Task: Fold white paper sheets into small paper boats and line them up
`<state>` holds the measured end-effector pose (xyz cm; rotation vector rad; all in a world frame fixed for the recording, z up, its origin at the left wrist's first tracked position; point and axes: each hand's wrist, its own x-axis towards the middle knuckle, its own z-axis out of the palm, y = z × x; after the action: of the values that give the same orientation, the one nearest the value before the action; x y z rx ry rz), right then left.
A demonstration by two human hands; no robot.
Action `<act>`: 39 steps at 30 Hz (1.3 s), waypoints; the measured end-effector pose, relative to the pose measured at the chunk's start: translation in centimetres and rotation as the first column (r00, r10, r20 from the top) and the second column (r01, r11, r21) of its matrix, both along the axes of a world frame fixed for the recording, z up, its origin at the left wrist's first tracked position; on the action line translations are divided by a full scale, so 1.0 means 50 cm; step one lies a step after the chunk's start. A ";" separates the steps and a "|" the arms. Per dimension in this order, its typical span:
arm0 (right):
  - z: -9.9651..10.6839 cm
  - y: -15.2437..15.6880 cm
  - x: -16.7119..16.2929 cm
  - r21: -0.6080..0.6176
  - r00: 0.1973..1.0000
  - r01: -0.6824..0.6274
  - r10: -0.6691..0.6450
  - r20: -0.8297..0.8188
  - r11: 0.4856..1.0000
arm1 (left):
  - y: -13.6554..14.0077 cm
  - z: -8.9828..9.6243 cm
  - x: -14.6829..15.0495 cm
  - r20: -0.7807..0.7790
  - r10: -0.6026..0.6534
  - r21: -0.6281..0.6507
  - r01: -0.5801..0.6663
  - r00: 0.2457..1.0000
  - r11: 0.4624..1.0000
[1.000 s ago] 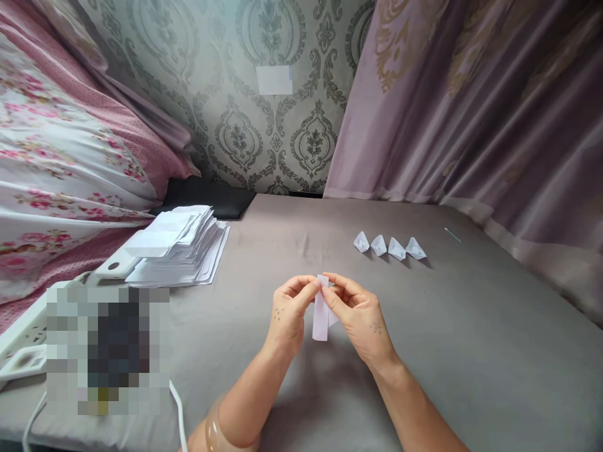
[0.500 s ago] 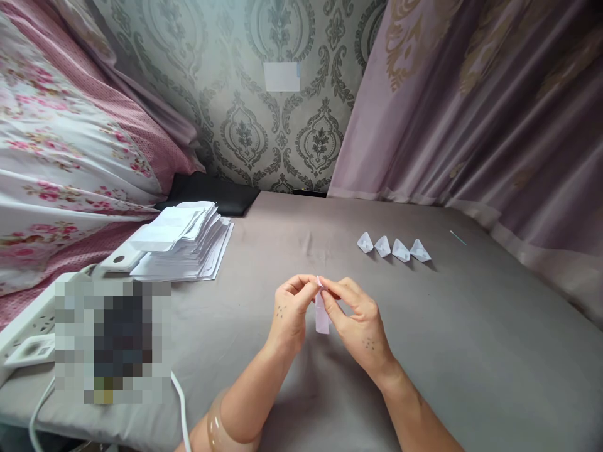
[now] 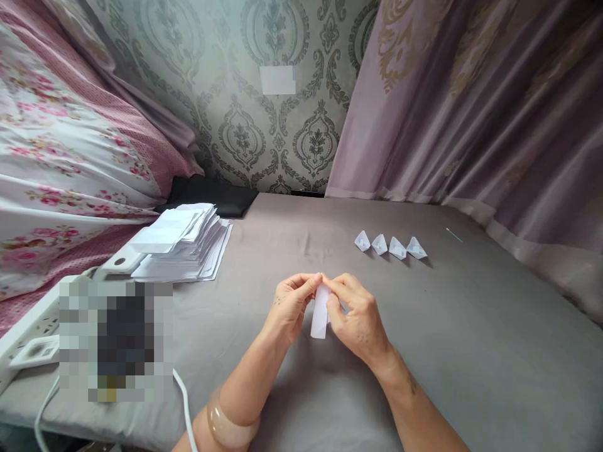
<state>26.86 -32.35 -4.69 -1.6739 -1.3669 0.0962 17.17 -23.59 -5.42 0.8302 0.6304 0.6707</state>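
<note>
Between my two hands, above the grey cloth, hangs a narrow folded piece of white paper (image 3: 320, 317). My left hand (image 3: 293, 301) pinches its top edge between thumb and fingers. On the paper's right side my right hand (image 3: 355, 314) grips it with thumb and forefinger, the two hands almost touching at the top. Part of the paper is hidden behind my right fingers. Beyond my hands, to the right, several small folded paper shapes (image 3: 397, 248) stand in a row.
A tall stack of white paper (image 3: 181, 242) lies at the left, near a white power strip (image 3: 40, 326) and a white cable (image 3: 183, 395). Behind the stack is a black flat item (image 3: 211, 196). A thin stick (image 3: 455, 235) lies far right, near the curtain (image 3: 424, 113).
The paper has turned so more of its flat face shows, its lower end tilting left. My right thumb has shifted lower along its side. The camera view has shifted slightly.
</note>
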 end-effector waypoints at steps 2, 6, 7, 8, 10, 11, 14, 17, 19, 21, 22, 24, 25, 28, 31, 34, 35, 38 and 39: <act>0.005 0.001 0.004 -0.017 0.941 -0.008 0.001 -0.339 1.000 | -0.003 -0.003 0.002 0.011 -0.021 0.018 0.021 1.000 1.000; 0.007 0.009 0.004 -0.074 0.680 0.017 -0.066 -0.730 0.997 | -0.013 -0.005 0.006 -0.005 0.035 0.095 -0.035 0.999 0.995; 0.006 0.011 0.002 -0.077 0.651 0.013 -0.067 -0.756 0.997 | -0.015 -0.006 0.007 -0.006 0.057 0.106 -0.056 0.998 0.993; 0.004 0.013 0.001 -0.077 0.635 0.003 -0.061 -0.770 0.997 | -0.015 -0.007 0.007 -0.005 0.071 0.114 -0.070 0.997 0.991; -0.002 0.017 0.000 -0.073 0.618 -0.014 -0.049 -0.785 0.997 | -0.015 -0.012 0.009 -0.007 0.074 0.126 -0.072 0.997 0.989; -0.006 0.019 0.000 -0.072 0.610 -0.024 -0.042 -0.792 0.997 | -0.015 -0.016 0.010 -0.014 0.071 0.132 -0.068 0.997 0.989; -0.020 0.022 0.002 -0.068 0.583 -0.045 -0.029 -0.812 0.997 | -0.012 -0.025 0.013 -0.060 0.072 0.144 -0.062 0.996 0.988; -0.030 0.025 0.005 -0.070 0.569 -0.047 -0.031 -0.822 0.996 | -0.009 -0.034 0.016 -0.118 0.085 0.137 -0.069 0.989 0.988; -0.033 0.027 0.008 -0.083 0.565 -0.051 -0.040 -0.824 0.995 | -0.007 -0.040 0.017 -0.153 0.084 0.137 -0.063 0.985 0.989; -0.034 0.027 0.013 -0.096 0.554 -0.069 -0.042 -0.831 0.993 | -0.005 -0.045 0.017 -0.178 0.065 0.141 -0.040 0.982 0.989; -0.034 0.026 0.017 -0.102 0.545 -0.085 -0.039 -0.837 0.991 | -0.003 -0.046 0.017 -0.187 0.046 0.140 -0.020 0.981 0.990; -0.034 0.024 0.028 -0.107 0.519 -0.128 -0.025 -0.854 0.986 | 0.002 -0.049 0.015 -0.202 -0.015 0.124 0.041 0.979 0.991; -0.035 0.022 0.033 -0.105 0.502 -0.151 -0.015 -0.865 0.983 | 0.005 -0.049 0.013 -0.204 -0.055 0.117 0.080 0.977 0.990; -0.036 0.017 0.051 -0.079 0.417 -0.199 0.012 -0.909 0.977 | 0.014 -0.044 0.008 -0.198 -0.135 0.198 0.175 0.971 0.964; -0.036 0.013 0.065 -0.068 0.283 -0.223 -0.002 -0.959 0.972 | 0.020 -0.037 0.001 -0.204 0.010 0.505 0.097 0.979 0.858; -0.036 0.013 0.075 -0.056 0.171 -0.287 -0.007 -0.985 0.956 | 0.026 -0.033 -0.007 -0.164 0.036 0.807 0.113 0.986 0.579; -0.035 0.013 0.077 -0.053 0.146 -0.310 -0.007 -0.989 0.949 | 0.028 -0.032 -0.010 -0.165 -0.005 0.861 0.146 0.986 0.487; -0.036 0.012 0.081 -0.072 0.099 -0.364 -0.038 -0.994 0.929 | 0.032 -0.029 -0.015 -0.202 -0.099 0.921 0.223 0.974 0.320; -0.037 0.011 0.082 -0.087 0.079 -0.379 -0.061 -0.995 0.921 | 0.033 -0.028 -0.015 -0.216 -0.108 0.925 0.239 0.970 0.296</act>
<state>30.97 -31.79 -6.54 -1.1112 -0.3581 1.4632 16.41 -21.97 -6.84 2.0742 0.1426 0.7803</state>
